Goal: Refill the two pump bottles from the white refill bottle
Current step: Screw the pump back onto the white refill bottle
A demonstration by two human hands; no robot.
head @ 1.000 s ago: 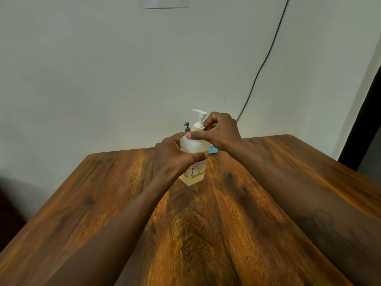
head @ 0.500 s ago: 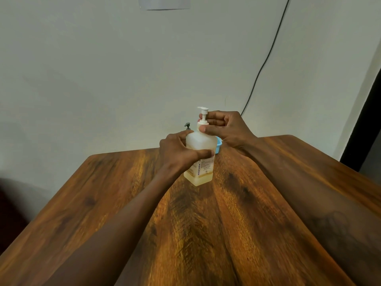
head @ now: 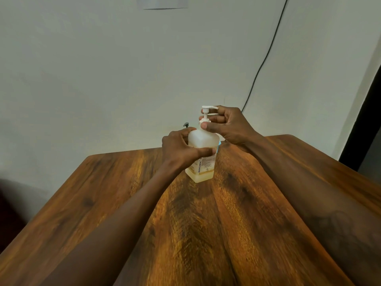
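Liquid lies only as a shallow yellowish layer in the base of the translucent pump bottle (head: 204, 141), which stands upright on the wooden table (head: 185, 234), toward its far middle. The left hand (head: 179, 153) wraps the body, thumb laid across the near face above the label and fingers curled round the far left side. That grip reads as a brace, so the bottle can neither turn nor tip. The right hand (head: 226, 124) comes in from the right at the neck. Its thumb and forefinger pinch the white collar (head: 205, 121) below the pump head (head: 206, 109), and the other fingers curl behind the stem with the nozzle pointing right above them. One hand holding and one twisting suits unscrewing the pump, so the step in hand is most likely opening this bottle before any pouring, early in the task. Whether the collar is already loose cannot be told. Just beyond the left hand a small dark pump top (head: 186, 124) pokes up, possibly the second bottle, its body hidden. A blue sliver (head: 219, 143) shows behind the bottle's right side. No white refill bottle is visible. A dark cable (head: 266, 56) runs down the far wall (head: 103, 79).
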